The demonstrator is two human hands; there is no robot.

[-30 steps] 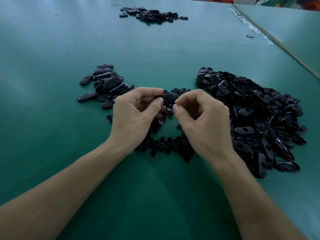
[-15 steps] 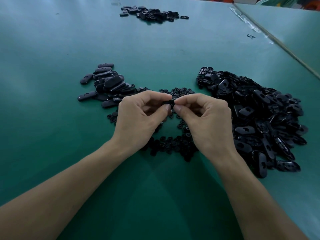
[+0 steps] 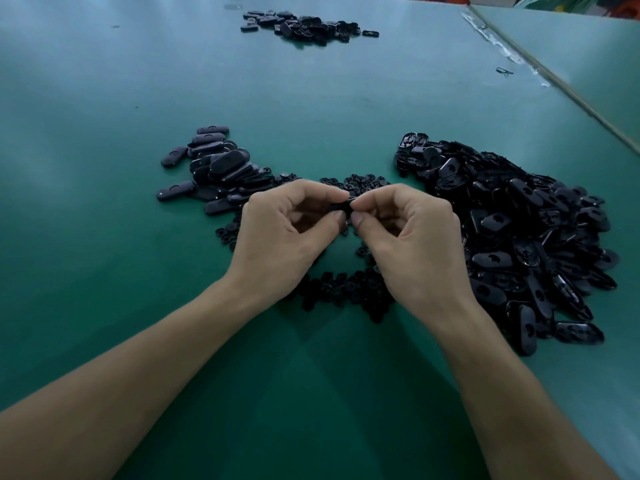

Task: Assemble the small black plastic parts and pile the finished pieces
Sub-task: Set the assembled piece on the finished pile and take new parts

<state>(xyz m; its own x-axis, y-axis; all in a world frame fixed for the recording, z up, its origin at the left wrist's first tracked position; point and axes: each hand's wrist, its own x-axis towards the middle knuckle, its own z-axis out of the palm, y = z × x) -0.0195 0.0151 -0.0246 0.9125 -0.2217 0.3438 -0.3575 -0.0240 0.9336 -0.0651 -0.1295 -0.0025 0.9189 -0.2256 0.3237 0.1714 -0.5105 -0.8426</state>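
- Pinching one small black piece (image 3: 341, 206) between thumb and forefinger on each side, the left hand (image 3: 287, 233) and the right hand (image 3: 412, 237) are meeting tip to tip, raised a little above the green desk (image 3: 104, 237). Both are clamping on that same piece, and the fingers are hiding most of it.
- Judging by the grip, the person is pressing two parts together, so this piece is looking not yet finished and not yet piled.
- A modest pile of closed ovals (image 3: 221, 168) is lying to the left of the hands, and these are seemingly the finished pieces. It is looking far smaller than the supply.
- A big heap of open shells (image 3: 512, 230) is sitting to the right, and a scatter of small round parts (image 3: 346, 292) is lying beneath and between the wrists, so most of the work is appearing to remain.
- Another small far pile (image 3: 304, 26) is resting near the desk's far edge; I cannot tell whether it is finished work or raw stock.
- No box, tray or bin is showing: every part is lying loose, straight on the desk.
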